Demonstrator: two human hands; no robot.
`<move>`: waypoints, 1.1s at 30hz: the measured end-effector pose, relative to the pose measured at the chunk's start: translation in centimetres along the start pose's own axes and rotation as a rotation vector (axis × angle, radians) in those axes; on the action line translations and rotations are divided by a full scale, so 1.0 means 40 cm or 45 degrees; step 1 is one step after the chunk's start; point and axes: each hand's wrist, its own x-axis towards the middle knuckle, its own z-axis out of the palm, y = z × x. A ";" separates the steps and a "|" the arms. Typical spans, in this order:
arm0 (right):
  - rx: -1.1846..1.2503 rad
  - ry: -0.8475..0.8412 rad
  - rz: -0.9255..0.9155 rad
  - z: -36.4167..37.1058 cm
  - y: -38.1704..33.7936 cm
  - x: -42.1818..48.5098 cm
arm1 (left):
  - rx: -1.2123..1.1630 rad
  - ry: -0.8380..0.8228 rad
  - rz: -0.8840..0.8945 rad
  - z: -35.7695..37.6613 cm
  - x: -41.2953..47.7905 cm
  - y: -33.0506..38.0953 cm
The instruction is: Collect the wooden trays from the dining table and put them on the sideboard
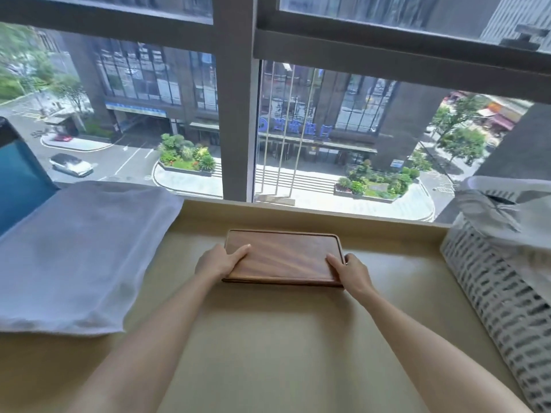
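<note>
A stack of dark wooden trays [283,257] lies flat on the beige sideboard [268,338] under the window. At least two thin edges show at the stack's near side. My left hand [219,260] grips the stack's left end, thumb on top. My right hand [354,269] grips its right end, thumb on the top tray, fingers around the edge. Both arms reach forward over the beige surface.
A folded white cloth [77,257] covers the sideboard's left part. A white perforated basket [495,287] with white fabric in it stands at the right. A blue object [18,174] sits at far left. The window frame [235,114] rises just behind the trays.
</note>
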 end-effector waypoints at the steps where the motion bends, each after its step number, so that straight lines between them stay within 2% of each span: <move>1: -0.005 0.003 0.001 0.002 -0.002 0.019 | 0.009 -0.007 0.003 0.002 0.016 0.004; 7: -0.102 0.066 0.007 0.017 -0.006 0.086 | 0.104 -0.054 0.007 0.012 0.092 0.037; 17: -0.356 0.087 0.011 0.013 -0.014 0.137 | 0.515 0.002 0.056 0.020 0.158 0.085; 24: -0.759 0.086 -0.032 -0.007 -0.031 0.161 | 0.761 -0.030 0.146 0.005 0.168 0.102; 28: -0.794 0.011 0.023 -0.004 -0.050 0.144 | 0.631 -0.075 0.081 0.013 0.164 0.096; 33: -0.596 0.022 0.107 -0.038 -0.102 0.103 | 0.244 -0.110 0.015 -0.033 0.129 0.078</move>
